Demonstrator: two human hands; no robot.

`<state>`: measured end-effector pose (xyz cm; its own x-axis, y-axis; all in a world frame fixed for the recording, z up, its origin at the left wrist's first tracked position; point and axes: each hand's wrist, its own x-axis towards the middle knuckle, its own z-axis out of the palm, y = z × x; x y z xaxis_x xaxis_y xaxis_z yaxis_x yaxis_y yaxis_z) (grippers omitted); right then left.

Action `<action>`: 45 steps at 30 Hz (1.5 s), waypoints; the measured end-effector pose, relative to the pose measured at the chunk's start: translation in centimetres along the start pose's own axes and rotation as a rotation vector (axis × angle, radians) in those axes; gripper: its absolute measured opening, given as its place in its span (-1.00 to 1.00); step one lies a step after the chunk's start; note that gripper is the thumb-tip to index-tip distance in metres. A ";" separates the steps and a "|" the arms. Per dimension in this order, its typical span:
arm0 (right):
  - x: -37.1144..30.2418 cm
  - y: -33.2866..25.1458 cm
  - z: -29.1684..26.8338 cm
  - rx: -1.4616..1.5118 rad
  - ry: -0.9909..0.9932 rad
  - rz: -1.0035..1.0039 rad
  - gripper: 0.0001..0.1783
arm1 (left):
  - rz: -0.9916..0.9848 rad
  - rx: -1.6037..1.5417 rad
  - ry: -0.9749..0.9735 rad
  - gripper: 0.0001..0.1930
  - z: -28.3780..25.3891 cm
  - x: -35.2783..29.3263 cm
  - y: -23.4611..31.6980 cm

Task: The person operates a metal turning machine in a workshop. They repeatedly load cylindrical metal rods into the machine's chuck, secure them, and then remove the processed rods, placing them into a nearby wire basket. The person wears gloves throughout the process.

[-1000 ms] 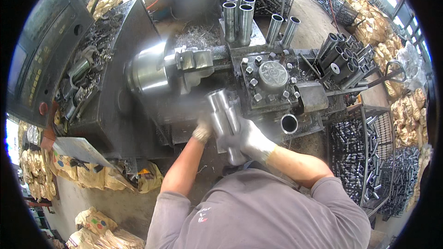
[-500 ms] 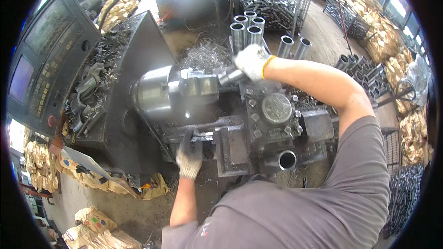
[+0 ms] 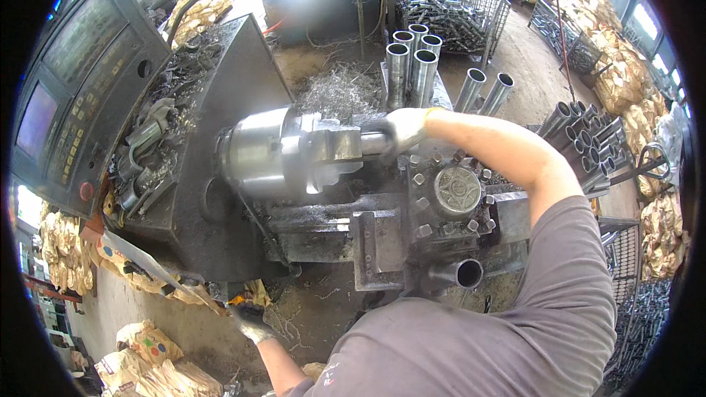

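My right hand (image 3: 406,130), in a white work glove with darkened fingers, grips the outer end of a short metal tube (image 3: 373,143). The tube's other end sits at the jaws of the lathe chuck (image 3: 259,153), lined up with it. Low at the left, my left hand (image 3: 252,323), also gloved, hangs below the machine's front, close to a yellow and orange wrapper (image 3: 254,294). Its dark fingers blend into the background, so their pose is unclear. Right of the chuck stands the square tool post (image 3: 454,195), with bolts around its round cap.
Several finished-looking tubes (image 3: 424,66) stand upright beyond the lathe. One tube (image 3: 468,273) lies near my body. More tubes (image 3: 585,136) are stacked at the right. A control panel (image 3: 73,103) rises on the left. Curly metal shavings (image 3: 338,92) are heaped behind the chuck.
My right hand has brought the tilted tube into line with the chuck, its end now at the jaws. My left hand has moved from the lathe bed down and left, towards the wrapper.
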<state>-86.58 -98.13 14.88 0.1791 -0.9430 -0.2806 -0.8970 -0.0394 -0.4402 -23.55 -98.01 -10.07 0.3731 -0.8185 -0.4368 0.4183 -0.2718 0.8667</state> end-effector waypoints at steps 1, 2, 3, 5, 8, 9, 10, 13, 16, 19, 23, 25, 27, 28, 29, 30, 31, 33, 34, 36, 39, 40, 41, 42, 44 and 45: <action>0.0 1.1 -0.6 -0.185 -0.255 0.329 -0.35 | -0.029 -0.106 -0.010 -0.63 1.0 -0.8 1.4; -0.3 4.6 0.2 -0.105 -0.392 0.400 -0.45 | -0.080 -0.142 -0.045 -0.63 1.3 -0.8 2.4; 0.4 2.1 -0.1 -0.074 -0.336 0.443 -0.49 | -0.119 -0.187 -0.055 -0.61 0.6 -0.8 3.7; 0.0 -0.3 0.4 0.027 -0.046 0.319 -0.55 | -0.156 -0.228 -0.034 -0.58 1.2 -1.0 4.1; 2.8 -2.1 1.0 0.197 -0.034 0.420 -0.57 | -0.321 -0.278 -0.142 -0.60 0.3 -0.1 5.5; 2.7 -2.8 0.9 0.216 -0.014 0.375 -0.55 | -0.409 -0.342 -0.190 -0.64 0.4 -0.1 5.8; 2.2 -3.0 0.9 0.236 0.007 0.330 -0.53 | -0.369 -0.290 -0.175 -0.64 0.4 -0.3 6.2; 1.2 -2.4 1.5 0.219 0.131 0.240 -0.40 | -0.195 -0.106 -0.239 -0.65 -1.3 1.5 5.5; -0.1 -1.3 2.5 0.044 0.194 0.222 -0.23 | 0.118 0.215 0.080 -0.72 0.0 2.5 3.4; -5.4 -4.6 1.0 0.059 0.405 0.259 -0.28 | 0.115 0.321 -0.017 -0.64 -2.0 1.9 4.8; -18.1 -9.9 1.6 0.375 0.958 0.236 -0.46 | 0.949 0.850 0.204 -0.50 3.2 -7.2 12.9; -22.6 -12.3 4.0 0.498 1.114 0.271 -0.56 | 1.496 0.750 0.168 -0.57 4.9 -7.9 17.1; -26.1 -13.1 7.4 0.557 1.242 0.306 -0.61 | 1.826 0.695 0.030 -0.65 9.6 -9.1 22.8; -28.1 -13.1 9.6 0.638 1.315 0.292 -0.64 | 1.898 0.913 -0.029 -0.69 13.1 -9.9 26.1; -29.7 -13.3 11.6 0.693 1.337 0.330 -0.65 | 1.763 0.947 -0.110 -0.72 16.8 -10.6 28.3; -30.9 -13.6 13.5 0.757 1.354 0.361 -0.65 | 1.605 1.049 -0.158 -0.68 19.8 -10.4 30.7; -32.2 -13.8 15.5 0.701 1.372 0.405 -0.65 | 1.562 1.116 -0.203 -0.57 22.6 -8.9 32.2; -33.9 -14.0 18.9 0.607 1.408 0.487 -0.64 | 1.524 1.411 -0.123 -0.36 27.0 -5.0 35.3; -34.2 -14.6 19.4 0.667 1.378 0.494 -0.64 | 1.460 1.541 -0.124 -0.30 28.4 -3.4 36.7; -36.2 -16.3 20.8 0.777 1.348 0.532 -0.63 | 1.269 1.671 -0.133 -0.18 31.3 -0.9 38.6; -37.6 -17.2 21.3 0.682 1.328 0.585 -0.65 | 1.140 1.579 0.006 -0.07 32.0 6.6 39.9; -37.6 -17.7 21.3 0.710 1.324 0.607 -0.64 | 1.167 1.540 0.032 -0.06 31.8 6.4 40.2; -37.7 -17.7 21.4 0.777 1.311 0.575 -0.64 | 1.185 1.500 0.062 -0.04 30.8 6.4 40.6; -38.3 -17.4 22.0 0.832 1.313 0.564 -0.63 | 1.203 1.419 0.024 -0.07 31.2 2.3 39.3; -38.7 -16.6 23.0 0.818 1.292 0.559 -0.63 | 1.423 1.158 0.087 -0.14 29.6 -7.4 35.1; -38.8 -16.3 23.3 0.841 1.262 0.582 -0.62 | 1.572 0.989 0.026 -0.22 27.9 -9.5 32.3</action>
<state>-69.47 -53.24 13.11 -0.8947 -0.4382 0.0866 -0.1829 0.1826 -0.9660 -36.72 -113.13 28.85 -0.0938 -0.5750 0.8128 -0.8531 0.4673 0.2322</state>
